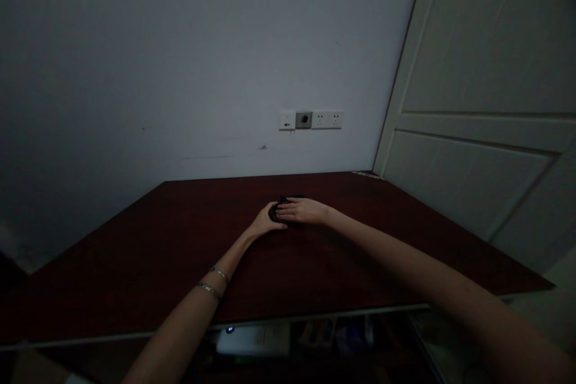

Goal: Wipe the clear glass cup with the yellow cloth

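Note:
A small black object [273, 212] rests on the dark red tabletop [180, 252], toward its far side. Its kind cannot be made out in the dim light, since the hands cover most of it. My left hand [264, 221] curves around its left side, with the thumb on the near side and the fingers on the far side. Across its top and right side lies my right hand [302, 210], fingers together and pointing left, gripping it against the left hand. The two hands almost meet over the object.
Behind the table rises a pale wall with a row of sockets [319, 120]. A white panelled door [472, 126] stands along the right. Below the front edge, a shelf holds a white item [254, 340] and other things too dark to name.

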Demonstrator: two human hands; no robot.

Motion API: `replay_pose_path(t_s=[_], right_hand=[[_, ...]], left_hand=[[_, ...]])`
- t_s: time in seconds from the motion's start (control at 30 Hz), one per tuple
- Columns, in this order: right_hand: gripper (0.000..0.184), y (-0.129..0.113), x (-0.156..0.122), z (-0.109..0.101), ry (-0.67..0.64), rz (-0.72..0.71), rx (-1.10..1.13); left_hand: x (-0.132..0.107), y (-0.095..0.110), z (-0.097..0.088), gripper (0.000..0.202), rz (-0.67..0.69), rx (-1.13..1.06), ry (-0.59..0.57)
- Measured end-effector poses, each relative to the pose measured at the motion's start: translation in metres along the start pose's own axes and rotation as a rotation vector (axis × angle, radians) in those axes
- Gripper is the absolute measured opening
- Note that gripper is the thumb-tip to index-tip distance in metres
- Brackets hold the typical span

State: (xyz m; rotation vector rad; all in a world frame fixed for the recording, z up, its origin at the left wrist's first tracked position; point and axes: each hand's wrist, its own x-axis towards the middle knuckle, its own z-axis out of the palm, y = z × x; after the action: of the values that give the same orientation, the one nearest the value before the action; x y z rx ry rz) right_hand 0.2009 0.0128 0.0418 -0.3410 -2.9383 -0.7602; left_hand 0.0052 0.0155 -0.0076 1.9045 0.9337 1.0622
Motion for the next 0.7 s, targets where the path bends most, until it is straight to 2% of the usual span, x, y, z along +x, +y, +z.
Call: replay_pose_path(t_s=[0.33, 0.7], right_hand=[[0.031, 0.004, 0.014, -0.012, -0.028, 0.047, 0.006], [0.026, 0.008, 0.027, -0.013, -0.056, 0.113, 0.015]], left_hand=[[-0.001, -0.004, -0.004, 0.074, -0.02, -0.134, 0.044], [-0.001, -0.001, -0.007, 0.075, -0.062, -0.181, 0.102]])
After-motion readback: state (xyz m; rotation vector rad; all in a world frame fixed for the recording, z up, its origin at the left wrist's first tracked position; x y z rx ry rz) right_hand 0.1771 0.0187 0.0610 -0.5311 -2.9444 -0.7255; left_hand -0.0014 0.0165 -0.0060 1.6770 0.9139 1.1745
